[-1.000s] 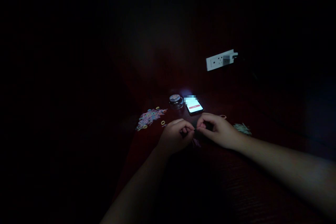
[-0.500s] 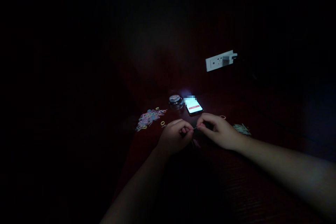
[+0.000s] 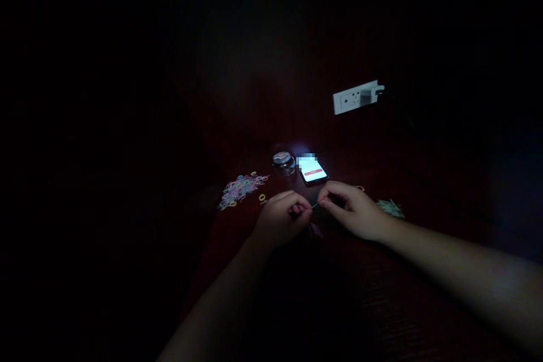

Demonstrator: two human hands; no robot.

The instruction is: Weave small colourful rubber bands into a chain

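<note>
A small greenish rubber band (image 3: pixel 315 205) spans the short gap between my two hands. My left hand (image 3: pixel 282 218) pinches one end of it between thumb and forefinger. The other end is pinched in the fingertips of my right hand (image 3: pixel 351 208). A few purple bands (image 3: pixel 316 231) lie on the table just below the hands. Beyond the left hand is a heap of mixed-colour rubber bands (image 3: pixel 242 189), with a yellow band (image 3: pixel 262 197) apart from it. To the right of my right hand lies a pale green pile of bands (image 3: pixel 390 208).
A lit phone (image 3: pixel 314 172) lies behind my hands, and a small lidded jar (image 3: pixel 283 163) stands left of it. A socket plate (image 3: pixel 350 99) with a plugged-in charger is on the wall. The dark red table (image 3: pixel 224 249) is dimly lit.
My hands keep the same pinch, with almost no movement. The band between them shows slightly greener now. The whole view has shifted by a few pixels.
</note>
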